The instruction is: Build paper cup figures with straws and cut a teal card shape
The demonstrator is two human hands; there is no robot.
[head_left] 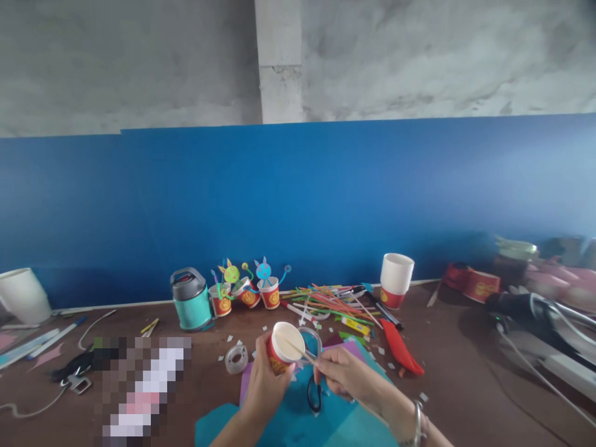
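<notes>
My left hand (267, 379) is wrapped round a red-and-white paper cup (280, 360), tilted with its white round end towards me. My right hand (342, 372) grips scissors, whose thin pale blades reach across that white end. A black handle loop (315, 406) of the scissors shows below my right fingers. Whether the tip pierces the cup or only touches it, I cannot tell. Under both hands lie blue paper sheets (284, 416) and a purple sheet (245, 386). A roll of clear tape (236, 359) rests just left of the cup.
Behind are several paper cups with pipe-cleaner figures (264, 273), a teal flask (192, 301), scattered pipe cleaners (326, 302) and a cup stack (396, 279). A red balloon-like piece (401, 349) lies right. A black device with a cable (535, 316) stands far right; a blue partition (298, 205) rises behind.
</notes>
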